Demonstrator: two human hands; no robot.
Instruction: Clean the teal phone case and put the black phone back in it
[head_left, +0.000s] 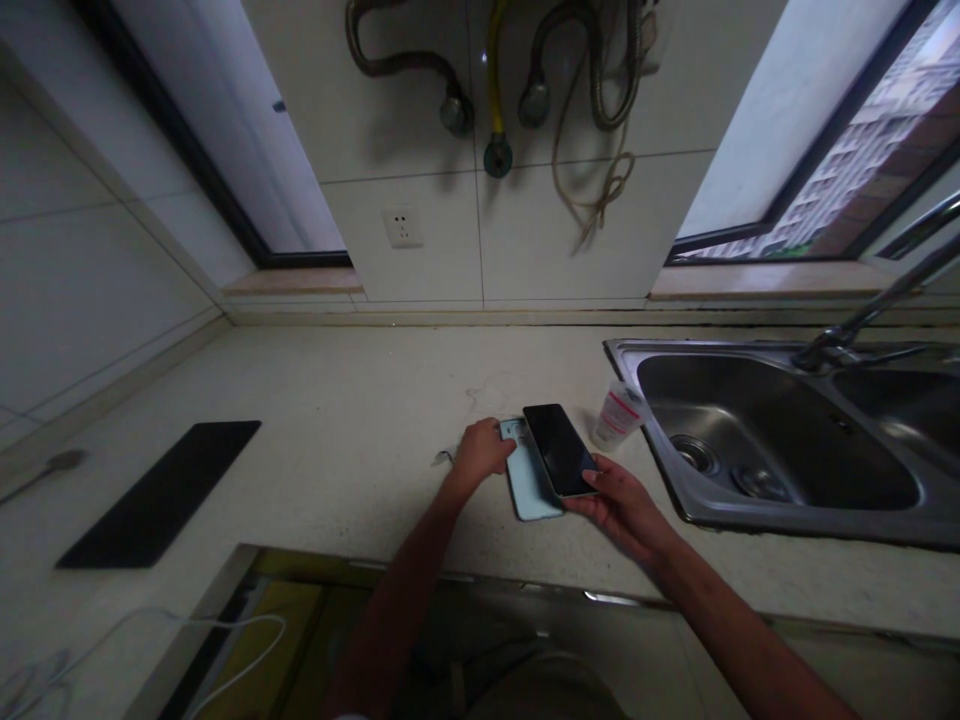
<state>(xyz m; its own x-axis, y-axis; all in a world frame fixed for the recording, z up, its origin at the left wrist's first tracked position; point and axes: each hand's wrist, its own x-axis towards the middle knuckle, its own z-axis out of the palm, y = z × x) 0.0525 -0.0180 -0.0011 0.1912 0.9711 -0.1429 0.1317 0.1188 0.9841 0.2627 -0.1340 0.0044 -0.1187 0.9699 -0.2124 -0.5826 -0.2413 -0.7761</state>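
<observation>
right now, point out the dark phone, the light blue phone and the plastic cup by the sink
dark phone (559, 450), head view, middle of its black screen
light blue phone (529, 490), head view, bare part of its back
plastic cup (616, 415), head view, its labelled side

Both forearms are bare from the wrist to the lower edge of the picture, with no sleeve, watch, bracelet or glove on them. The left hand (480, 452) and the right hand (619, 505) wear no rings that can be made out. The fingers (590, 479) are bare too, with short nails. The dim light hides finer marks on them.
</observation>
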